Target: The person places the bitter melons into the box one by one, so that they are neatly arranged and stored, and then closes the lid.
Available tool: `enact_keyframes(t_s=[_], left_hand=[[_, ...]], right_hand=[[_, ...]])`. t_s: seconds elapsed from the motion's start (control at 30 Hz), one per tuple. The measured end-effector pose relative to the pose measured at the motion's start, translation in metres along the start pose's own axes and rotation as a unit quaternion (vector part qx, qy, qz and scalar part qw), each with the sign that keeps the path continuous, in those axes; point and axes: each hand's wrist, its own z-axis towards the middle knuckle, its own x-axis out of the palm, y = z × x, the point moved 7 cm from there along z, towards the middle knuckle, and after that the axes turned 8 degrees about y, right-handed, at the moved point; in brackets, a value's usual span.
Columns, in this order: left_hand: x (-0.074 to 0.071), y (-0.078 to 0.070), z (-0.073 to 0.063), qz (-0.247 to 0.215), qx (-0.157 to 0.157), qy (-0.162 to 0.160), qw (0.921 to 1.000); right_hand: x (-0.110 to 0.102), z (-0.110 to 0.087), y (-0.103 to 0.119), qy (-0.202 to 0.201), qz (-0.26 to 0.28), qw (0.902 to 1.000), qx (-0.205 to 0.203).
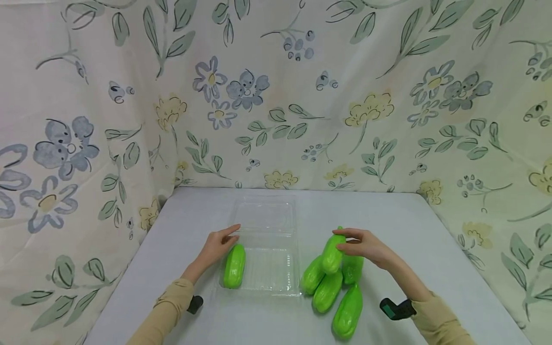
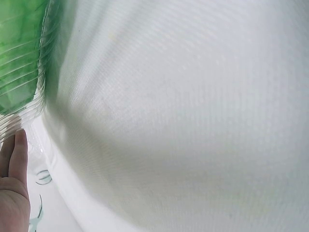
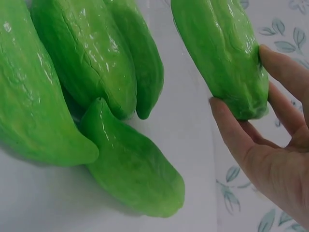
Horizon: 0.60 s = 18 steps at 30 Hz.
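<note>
In the head view, a green gourd [image 1: 332, 255] is pinched by the right grip [image 1: 366, 247] beyond the right edge of the clear tray [image 1: 267, 270]; the left grip [image 1: 217, 247] is spread at its left edge. From the left wrist, straight fingers [image 2: 18, 157] are shown; from the right, other gourds [image 3: 84, 55].

Six glossy green vegetables, open clear container [image 1: 268, 269]

One vegetable [image 1: 234, 267] lies inside the container's left side; right of the container, a held vegetable [image 1: 332, 256] tilts above four clustered vegetables [image 1: 327, 293].
</note>
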Motion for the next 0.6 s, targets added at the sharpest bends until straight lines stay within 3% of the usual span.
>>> enact_keyframes(t_s=[0.6], left_hand=[[0.000,-0.002,0.001,0.004,0.011,-0.002,0.9999]], right_hand=[[0.017,0.020,0.005,-0.021,0.011,0.9996,0.011]])
